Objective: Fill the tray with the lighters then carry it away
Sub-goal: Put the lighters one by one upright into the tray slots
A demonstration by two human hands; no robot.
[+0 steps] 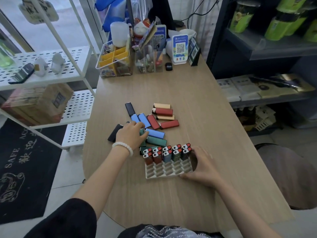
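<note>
Left hand (131, 134) fingers curled onto matte slab-shaped lighters (155, 133), right hand (203, 166) spread, steadying slotted plastic tray (169, 171)

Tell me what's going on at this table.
A person is loading lighters into a white slotted plastic tray on the wooden table. Two far rows hold ten upright lighters; the nearer slots are empty. The right hand steadies the tray's right edge, while the left hand, wearing a white bead bracelet, reaches into the loose pile of coloured lighters lying beyond the tray.
</note>
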